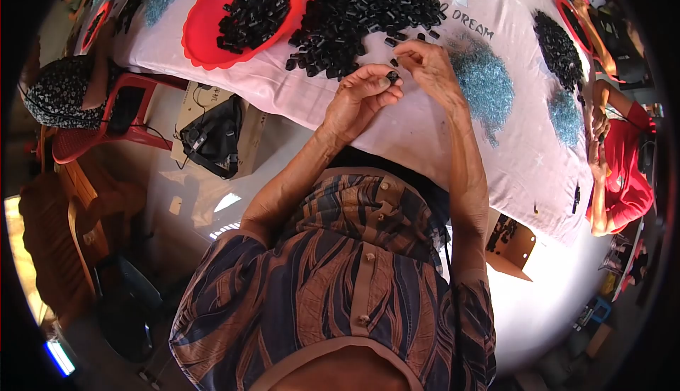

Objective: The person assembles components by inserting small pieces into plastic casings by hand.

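Observation:
My left hand point(361, 97) pinches a small black plastic piece point(392, 76) between thumb and fingers, above the table's near edge. My right hand point(431, 69) is just right of it, thumb and forefinger pressed together; whatever is between them is too small to make out. Beyond my hands spreads a large heap of short black cylindrical pieces point(361, 8), with a few loose ones close to my right fingertips. Right of my right wrist lies a pile of tiny shiny blue-silver pieces point(485, 83). A red scalloped basin point(202, 37) at the left holds more black pieces.
A pink printed cloth point(524, 157) covers the table. Another person in red point(627, 171) works at the right, near further black point(556, 51) and silvery piles point(564, 118). At left are a person in patterned clothing point(64, 90), a red chair point(134, 118) and a box with a black bag point(212, 136).

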The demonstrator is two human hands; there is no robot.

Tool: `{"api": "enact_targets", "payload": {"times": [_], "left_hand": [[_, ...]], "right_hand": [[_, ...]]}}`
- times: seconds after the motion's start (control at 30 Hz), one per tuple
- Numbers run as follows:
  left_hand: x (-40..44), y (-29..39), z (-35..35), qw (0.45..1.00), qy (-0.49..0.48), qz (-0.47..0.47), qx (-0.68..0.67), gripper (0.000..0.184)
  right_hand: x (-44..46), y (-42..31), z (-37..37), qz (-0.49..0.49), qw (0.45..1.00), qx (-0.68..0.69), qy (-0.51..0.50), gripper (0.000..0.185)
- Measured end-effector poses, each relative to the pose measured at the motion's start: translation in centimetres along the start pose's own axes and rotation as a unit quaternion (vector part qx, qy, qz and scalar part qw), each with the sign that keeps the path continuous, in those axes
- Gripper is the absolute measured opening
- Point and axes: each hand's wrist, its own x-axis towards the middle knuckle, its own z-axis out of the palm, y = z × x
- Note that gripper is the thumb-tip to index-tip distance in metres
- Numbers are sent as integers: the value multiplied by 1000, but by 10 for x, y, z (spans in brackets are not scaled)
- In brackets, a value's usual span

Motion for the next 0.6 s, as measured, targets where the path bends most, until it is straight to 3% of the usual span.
{"api": "enact_targets", "payload": {"times": [0.6], "left_hand": [[2, -1, -2, 1000, -4, 13, -22, 14]], "right_hand": [[2, 11, 1, -15, 1000, -25, -2, 15]]}}
